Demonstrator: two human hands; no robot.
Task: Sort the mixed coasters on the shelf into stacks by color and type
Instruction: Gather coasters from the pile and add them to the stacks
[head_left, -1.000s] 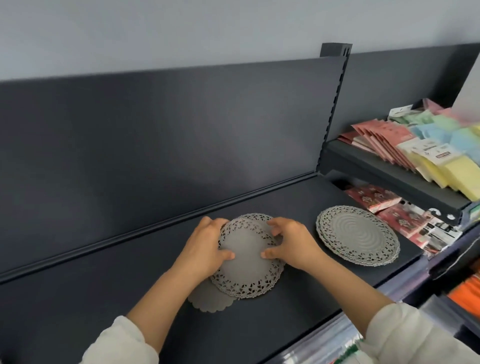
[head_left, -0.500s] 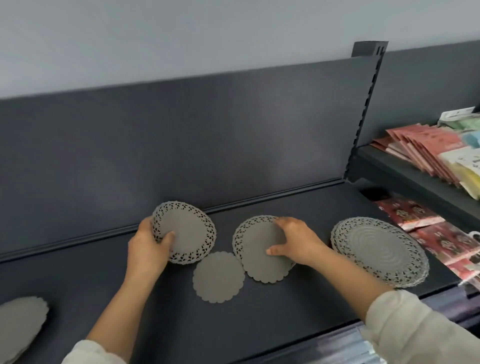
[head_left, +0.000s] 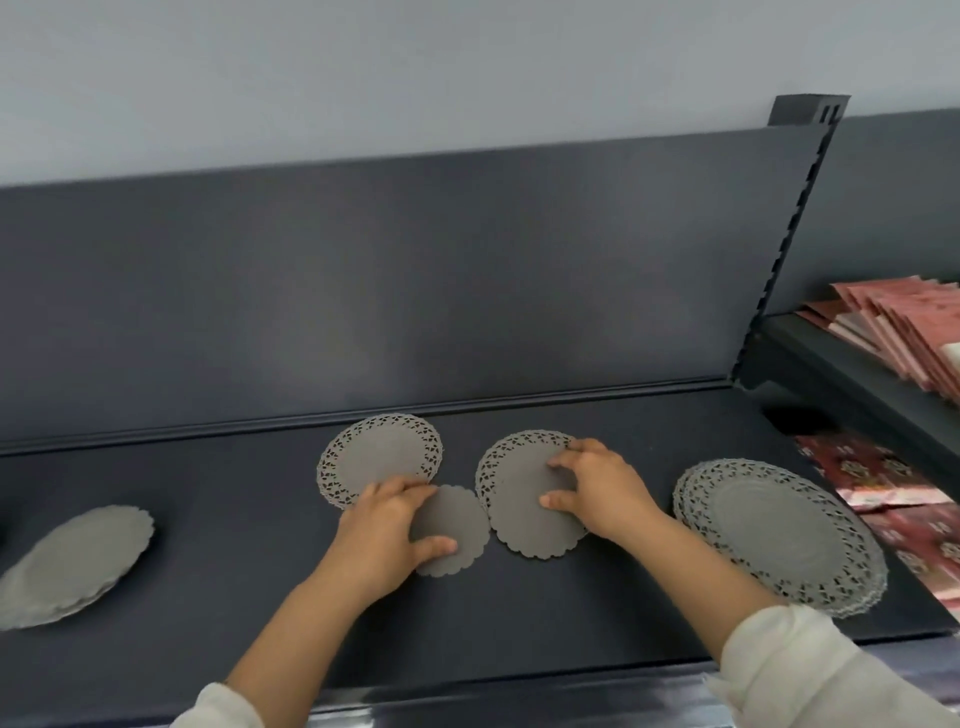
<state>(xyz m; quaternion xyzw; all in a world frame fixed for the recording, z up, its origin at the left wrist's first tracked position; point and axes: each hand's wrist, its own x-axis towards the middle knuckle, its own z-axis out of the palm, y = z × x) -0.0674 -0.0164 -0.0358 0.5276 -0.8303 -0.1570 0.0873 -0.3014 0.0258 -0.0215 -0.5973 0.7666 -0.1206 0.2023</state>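
1. Scalloped coaster stack (head_left: 72, 561): one, at 9 o'clock on the shelf (head_left: 519, 629). The frame edge cuts it, so we cannot count its layers.
2. Lace-edged coaster (head_left: 379, 457): one, at 11 o'clock.
3. Small scalloped coaster (head_left: 460, 519): one, at centre. Our left hand (head_left: 384, 525) pinches it, thumb on top.
4. Mixed pile (head_left: 519, 504): one, at 1 o'clock. Our right hand (head_left: 602, 493) presses spread fingertips on it and grasps nothing.
5. Large doily stack (head_left: 779, 530): one, at 3 o'clock. Red packets (head_left: 872, 467) lie beyond it, cropped.
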